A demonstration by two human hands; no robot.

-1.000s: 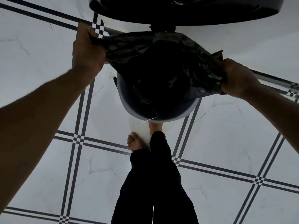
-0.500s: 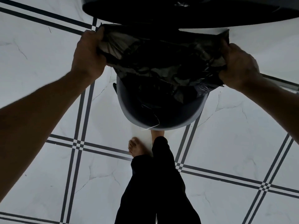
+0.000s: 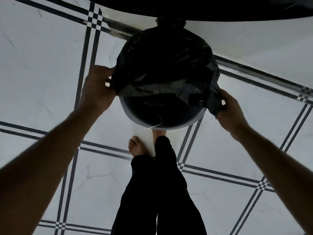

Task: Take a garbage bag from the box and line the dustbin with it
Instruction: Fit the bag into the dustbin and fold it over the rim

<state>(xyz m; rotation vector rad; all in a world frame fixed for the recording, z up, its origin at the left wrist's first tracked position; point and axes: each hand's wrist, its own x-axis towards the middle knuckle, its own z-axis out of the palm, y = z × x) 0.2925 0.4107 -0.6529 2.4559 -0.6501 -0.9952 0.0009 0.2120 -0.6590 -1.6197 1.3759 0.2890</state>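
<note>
A round grey dustbin (image 3: 135, 117) stands on the tiled floor right in front of my feet. A black garbage bag (image 3: 166, 65) is stretched over its far rim and both sides; the near rim is bare and the bag's front edge hangs loose inside. My left hand (image 3: 97, 89) grips the bag's edge at the bin's left side. At the right side my right hand (image 3: 228, 107) pinches a fold of the bag just outside the rim. The box is not in view.
A dark round tabletop (image 3: 203, 9) on a central post overhangs the far side of the bin. My legs in dark trousers (image 3: 160, 192) and bare feet stand close behind the bin. White marble tiles with dark stripe borders (image 3: 50, 65) surround it.
Both hands have come down and toward me along the bin's sides, pulling the bag's mouth over the far rim. The bag now wraps most of the bin's top.
</note>
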